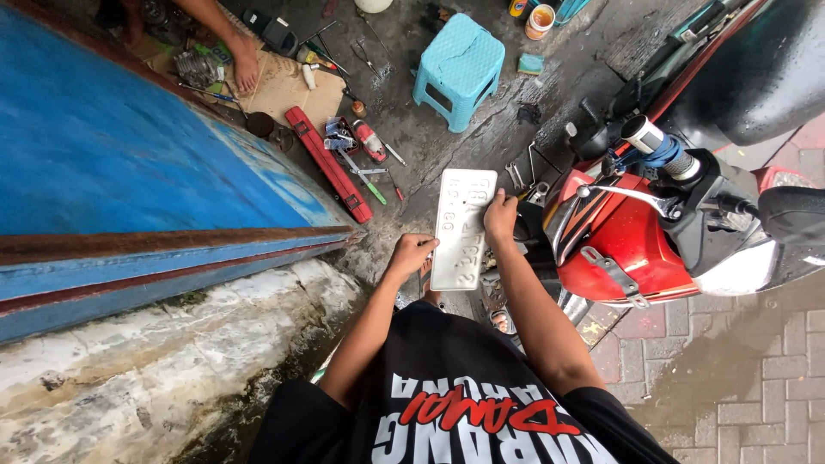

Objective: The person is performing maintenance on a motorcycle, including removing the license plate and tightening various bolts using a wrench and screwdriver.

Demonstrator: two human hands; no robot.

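I hold a white, embossed rectangular number plate upright in front of me, its bare back side toward the camera. My left hand grips its lower left edge. My right hand grips its right edge higher up. Both arms reach out from my black printed shirt. The plate hangs just left of a red motorcycle, close to its front fairing and handlebar grip.
A blue wall or panel with a weathered concrete ledge fills the left. A light blue plastic stool, a red tool case, scattered tools on cardboard and another person's foot lie ahead. Wet brick paving is at the right.
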